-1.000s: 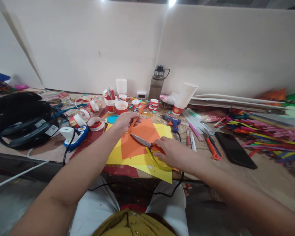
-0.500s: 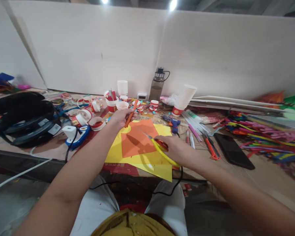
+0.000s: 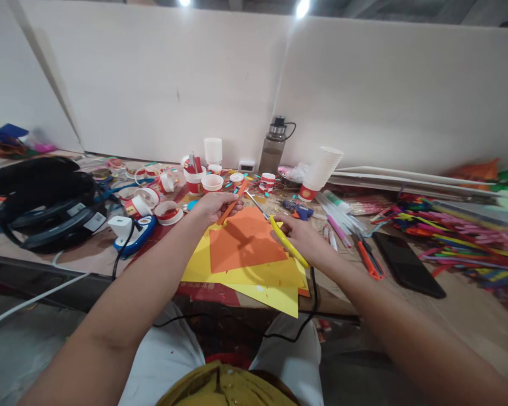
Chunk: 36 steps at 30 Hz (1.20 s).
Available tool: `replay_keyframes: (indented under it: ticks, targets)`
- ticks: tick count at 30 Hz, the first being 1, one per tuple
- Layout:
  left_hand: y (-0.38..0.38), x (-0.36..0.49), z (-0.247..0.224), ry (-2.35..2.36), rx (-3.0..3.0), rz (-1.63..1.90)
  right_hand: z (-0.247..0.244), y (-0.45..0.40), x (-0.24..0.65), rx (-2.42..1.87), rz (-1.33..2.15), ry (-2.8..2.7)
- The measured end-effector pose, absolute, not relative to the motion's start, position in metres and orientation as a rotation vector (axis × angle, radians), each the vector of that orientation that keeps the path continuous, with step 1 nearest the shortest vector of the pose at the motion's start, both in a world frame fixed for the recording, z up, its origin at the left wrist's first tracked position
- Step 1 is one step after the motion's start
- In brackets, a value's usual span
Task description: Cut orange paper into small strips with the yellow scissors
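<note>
Mid-frame, scissors gripped by the right hand have been raised, seemingly within reach of the strip pinched by the left hand.

Centre of frame: one left hand pinching a narrow orange strip; one right hand gripping yellow-handled scissors, their tips near the strip; beneath, one orange sheet lying on yellow sheets. Upper middle: one dark-capped bottle, with a leaning stack of paper cups to its right. Left: black headgear and a blue-and-white power socket; right: one black phone, face up, beside assorted coloured fuzzy stems.
</note>
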State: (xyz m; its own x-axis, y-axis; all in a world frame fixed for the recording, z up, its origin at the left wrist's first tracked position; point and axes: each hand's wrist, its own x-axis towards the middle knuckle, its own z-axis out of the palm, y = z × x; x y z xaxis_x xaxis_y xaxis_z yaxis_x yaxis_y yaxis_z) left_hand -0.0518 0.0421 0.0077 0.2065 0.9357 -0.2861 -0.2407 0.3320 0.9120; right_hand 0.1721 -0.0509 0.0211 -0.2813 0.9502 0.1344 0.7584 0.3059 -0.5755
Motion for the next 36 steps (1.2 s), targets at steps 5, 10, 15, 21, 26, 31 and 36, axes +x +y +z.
replay_keyframes:
  ticks: [5,10,15,21,26,31,36]
  targets:
    - [0.040,-0.050,0.008,1.012,0.879,0.952,0.021,-0.048,0.170,-1.522,0.588,-2.178]
    - [0.035,-0.048,0.010,1.000,0.892,0.919,0.020,-0.047,0.165,-1.540,0.607,-2.191]
    - [0.034,-0.047,0.010,1.029,0.888,0.859,0.018,-0.047,0.164,-1.506,0.616,-2.205]
    - [0.037,-0.049,0.006,1.074,0.914,0.821,0.012,-0.045,0.165,-1.496,0.584,-2.241]
    - [0.040,-0.050,0.003,1.085,0.914,0.807,0.012,-0.047,0.165,-1.484,0.612,-2.250]
    - [0.042,-0.050,0.000,1.115,0.883,0.805,0.015,-0.049,0.163,-1.523,0.635,-2.235]
    - [0.039,-0.048,0.003,1.120,0.869,0.771,0.020,-0.053,0.161,-1.532,0.652,-2.250]
